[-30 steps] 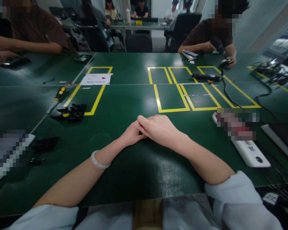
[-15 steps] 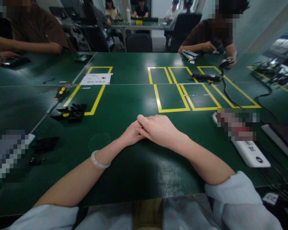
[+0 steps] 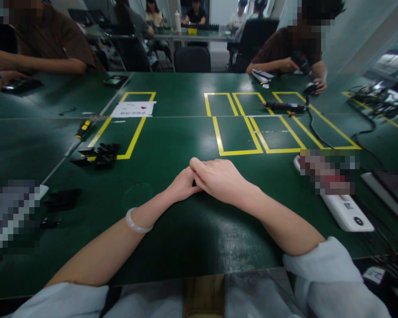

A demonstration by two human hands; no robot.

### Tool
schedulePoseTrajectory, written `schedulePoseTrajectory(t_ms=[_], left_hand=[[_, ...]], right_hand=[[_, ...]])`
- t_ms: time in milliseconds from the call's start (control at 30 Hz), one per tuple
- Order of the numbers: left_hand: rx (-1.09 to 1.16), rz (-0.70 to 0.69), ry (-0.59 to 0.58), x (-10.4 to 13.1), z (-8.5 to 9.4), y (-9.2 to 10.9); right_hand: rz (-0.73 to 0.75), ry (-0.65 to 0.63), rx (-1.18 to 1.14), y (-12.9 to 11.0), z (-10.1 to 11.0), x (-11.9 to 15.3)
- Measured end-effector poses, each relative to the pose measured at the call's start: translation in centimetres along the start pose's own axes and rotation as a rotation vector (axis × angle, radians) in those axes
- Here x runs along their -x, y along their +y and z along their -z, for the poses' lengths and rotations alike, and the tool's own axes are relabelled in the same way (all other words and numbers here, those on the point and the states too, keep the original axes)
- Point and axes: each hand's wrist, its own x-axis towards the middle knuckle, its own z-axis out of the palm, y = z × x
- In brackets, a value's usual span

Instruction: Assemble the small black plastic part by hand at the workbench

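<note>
My left hand (image 3: pixel 181 184) and my right hand (image 3: pixel 221 176) are clasped together on the green table (image 3: pixel 172 137), in front of my body. The right one lies over the left, its fingers closed around it. Most of the left fingers are hidden underneath; the left thumb shows in part beside a small dark gap. No tool or part is visible in either hand. A pale bracelet (image 3: pixel 135 223) circles my left wrist.
Left are a yellow-black screwdriver (image 3: pixel 84 129), black parts (image 3: pixel 102 155) and a paper label (image 3: pixel 132 109). Yellow tape (image 3: pixel 240 153) outlines areas ahead. Right lie a black corded tool (image 3: pixel 285 107), a white device (image 3: pixel 346 212) and cables (image 3: pixel 378 106). Two people work across the table.
My left thumb has shifted slightly downward, and a dark gap now shows between the two hands. The hands stay clasped in the same place.
</note>
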Motion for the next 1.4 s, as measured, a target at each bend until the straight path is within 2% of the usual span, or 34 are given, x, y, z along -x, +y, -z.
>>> schedulePoseTrajectory(t_ms=[133,267,500,700,967,1100,1200,1400], left_hand=[[0.016,0.035,-0.019,-0.01,0.17,0.21],[-0.006,0.007,-0.037,-0.02,0.23,0.23],[0.009,-0.005,0.006,0.07,-0.01,-0.07],[-0.008,0.02,-0.042,-0.02,0.27,0.19],[0.01,0.003,0.009,0.1,-0.02,0.01],[0.009,0.045,-0.031,0.04,0.18,0.12],[-0.005,0.02,-0.044,-0.06,0.34,0.25],[0.002,0.002,0.006,0.1,0.27,0.56]], right_hand=[[-0.008,-0.018,0.021,0.07,-0.05,-0.14],[-0.017,-0.012,0.005,0.03,-0.02,-0.16],[0.008,0.029,-0.014,-0.1,0.09,0.04],[0.005,-0.003,0.016,0.13,-0.26,-0.07],[0.007,0.004,-0.012,-0.14,0.27,0.04],[0.006,-0.015,0.015,0.07,-0.1,-0.02],[0.003,0.004,0.012,0.09,-0.18,-0.05],[0.002,-0.011,-0.028,-0.28,0.51,0.08]])
